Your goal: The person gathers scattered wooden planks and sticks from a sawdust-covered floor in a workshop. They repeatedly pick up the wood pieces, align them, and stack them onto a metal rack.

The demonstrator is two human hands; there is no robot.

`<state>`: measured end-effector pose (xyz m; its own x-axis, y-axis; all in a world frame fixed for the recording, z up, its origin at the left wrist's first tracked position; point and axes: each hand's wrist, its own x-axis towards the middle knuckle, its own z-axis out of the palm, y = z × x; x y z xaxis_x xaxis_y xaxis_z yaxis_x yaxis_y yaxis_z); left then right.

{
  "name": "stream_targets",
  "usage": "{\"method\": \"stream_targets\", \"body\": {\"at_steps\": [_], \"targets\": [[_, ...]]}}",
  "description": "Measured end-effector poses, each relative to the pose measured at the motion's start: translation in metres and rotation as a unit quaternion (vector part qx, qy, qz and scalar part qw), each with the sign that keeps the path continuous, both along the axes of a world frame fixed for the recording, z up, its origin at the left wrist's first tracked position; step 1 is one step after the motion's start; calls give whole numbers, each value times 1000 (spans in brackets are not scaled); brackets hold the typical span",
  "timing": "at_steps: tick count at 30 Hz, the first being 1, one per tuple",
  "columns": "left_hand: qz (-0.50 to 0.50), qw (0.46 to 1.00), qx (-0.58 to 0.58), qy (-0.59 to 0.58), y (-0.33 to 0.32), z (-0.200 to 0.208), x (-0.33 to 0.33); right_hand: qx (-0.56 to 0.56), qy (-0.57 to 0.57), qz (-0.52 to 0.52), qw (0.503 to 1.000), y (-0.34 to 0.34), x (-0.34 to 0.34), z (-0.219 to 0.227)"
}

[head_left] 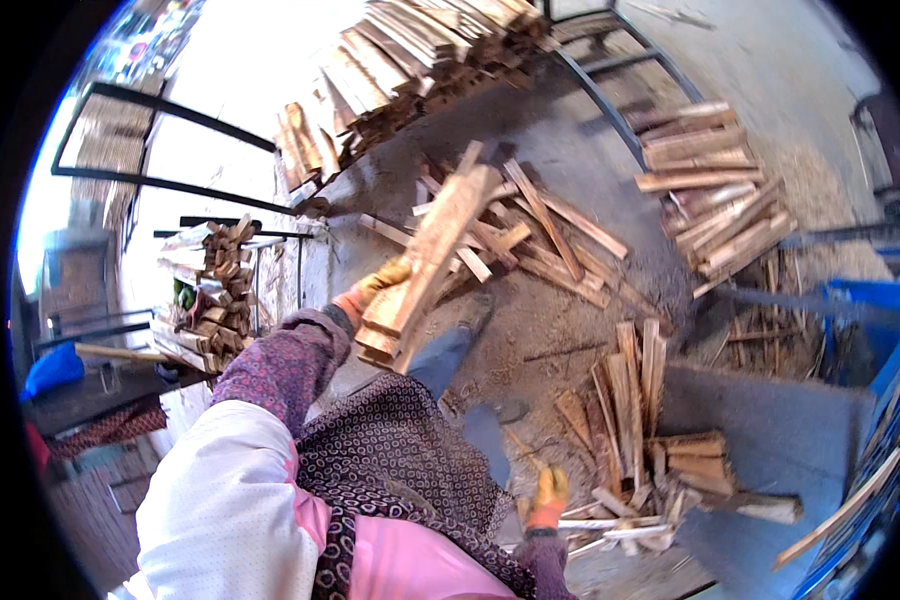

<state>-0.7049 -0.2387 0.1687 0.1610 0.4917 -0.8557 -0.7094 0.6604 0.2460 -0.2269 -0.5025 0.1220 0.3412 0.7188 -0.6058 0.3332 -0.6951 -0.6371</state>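
Clutching boards (435, 245) in an outstretched left hand (372, 288), with right hand (548, 499) low near wood scraps (640, 532) and its finger spread unclear.

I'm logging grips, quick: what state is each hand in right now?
Left hand: closed, holding a bundle of boards.
Right hand: cannot tell whether it is open, closed or holding anything.
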Motion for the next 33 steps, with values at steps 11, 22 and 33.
{"method": "stream_targets", "body": {"at_steps": [11, 22, 33], "targets": [[-15, 900, 152, 409, 136, 150, -302, -36, 15, -1, 999, 152, -64, 14], [-620, 661, 153, 395, 142, -16, -205, -121, 82, -48, 988, 181, -139, 22], [-687, 636, 132, 326, 50, -71, -66, -108, 88, -122, 983, 42, -83, 5]]}}
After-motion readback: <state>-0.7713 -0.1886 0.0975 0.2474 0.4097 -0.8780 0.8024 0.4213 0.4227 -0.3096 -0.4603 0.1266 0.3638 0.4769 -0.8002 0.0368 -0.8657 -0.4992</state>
